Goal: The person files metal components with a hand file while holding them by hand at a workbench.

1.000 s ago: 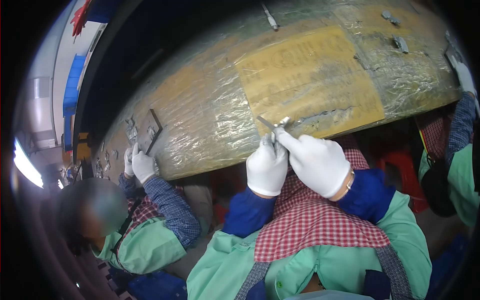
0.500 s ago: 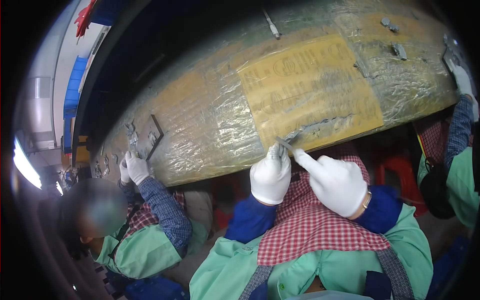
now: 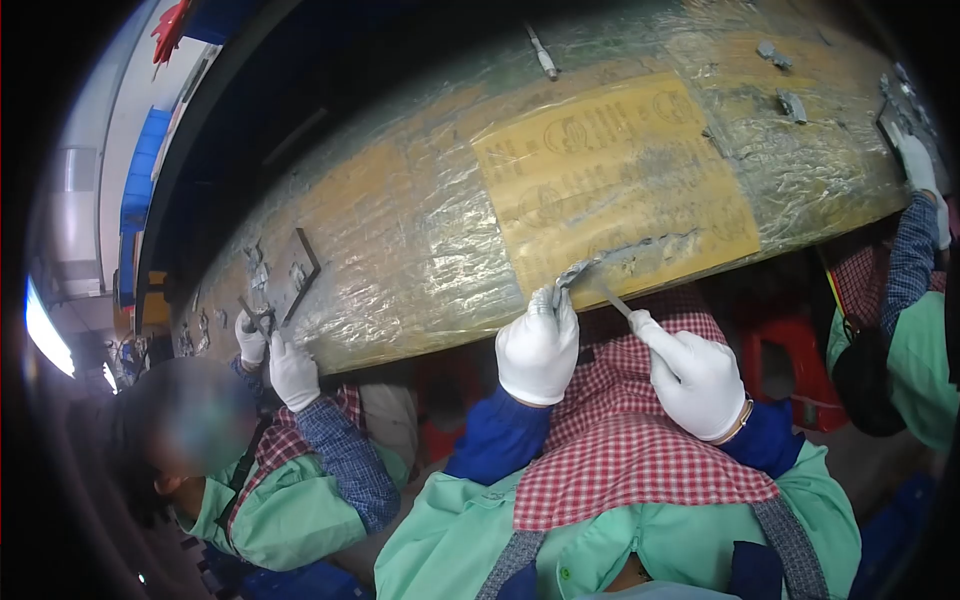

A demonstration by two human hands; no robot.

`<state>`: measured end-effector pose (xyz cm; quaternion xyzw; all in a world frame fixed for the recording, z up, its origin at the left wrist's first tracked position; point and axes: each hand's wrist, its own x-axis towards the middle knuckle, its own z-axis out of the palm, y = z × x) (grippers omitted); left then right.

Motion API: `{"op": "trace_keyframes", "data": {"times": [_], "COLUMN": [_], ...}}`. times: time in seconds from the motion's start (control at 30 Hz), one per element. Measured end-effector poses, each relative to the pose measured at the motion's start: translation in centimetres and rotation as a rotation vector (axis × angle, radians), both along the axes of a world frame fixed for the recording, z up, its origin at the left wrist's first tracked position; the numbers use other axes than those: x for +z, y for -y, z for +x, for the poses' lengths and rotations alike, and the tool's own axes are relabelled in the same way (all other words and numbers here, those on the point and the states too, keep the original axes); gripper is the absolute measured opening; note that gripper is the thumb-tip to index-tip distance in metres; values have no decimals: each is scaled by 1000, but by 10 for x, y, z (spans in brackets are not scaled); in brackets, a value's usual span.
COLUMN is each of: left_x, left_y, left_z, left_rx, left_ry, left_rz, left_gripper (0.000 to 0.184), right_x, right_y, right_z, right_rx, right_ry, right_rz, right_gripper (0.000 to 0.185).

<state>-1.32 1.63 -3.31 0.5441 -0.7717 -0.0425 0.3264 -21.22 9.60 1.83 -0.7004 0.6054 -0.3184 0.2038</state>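
Observation:
At the table's near edge, my white-gloved left hand [image 3: 538, 345] is closed with thumb and fingers pinching a small grey metal part [image 3: 572, 272] that sticks up from the fingertips. My right hand [image 3: 692, 375], also gloved, is wrapped round the end of a thin metal file [image 3: 612, 297]. The file points up and left, its tip a short way to the right of the metal part and apart from it. Beneath both lies a yellow printed sheet [image 3: 620, 190], with a streak of grey filings [image 3: 650, 243] near its lower edge.
A white-handled tool [image 3: 542, 55] lies at the far side of the film-covered table [image 3: 400, 240]. Grey metal pieces [image 3: 792, 106] rest to the right. At left a co-worker's gloved hands [image 3: 290, 370] work beside a dark plate [image 3: 305, 270]; another co-worker's hand [image 3: 916, 163] is at far right.
My right hand has drawn the file back down and right, off the metal part. My left hand stays nearly in place. The co-worker at left has shifted their hands and now holds a dark tool.

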Motion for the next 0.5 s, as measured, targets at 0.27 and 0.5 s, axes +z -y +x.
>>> {"op": "trace_keyframes", "data": {"times": [0.27, 0.5], "left_x": [0, 14], "left_y": [1, -5], "left_z": [3, 7], "left_rx": [-60, 185], "left_ry": [-7, -712], "left_rz": [-37, 614], "left_gripper": [13, 22], "right_x": [-6, 8], "right_y": [29, 15], "right_z": [20, 5], "right_rx": [84, 51], "right_ry": [-66, 67], "right_rz": [-91, -74], "right_gripper": [44, 44]}}
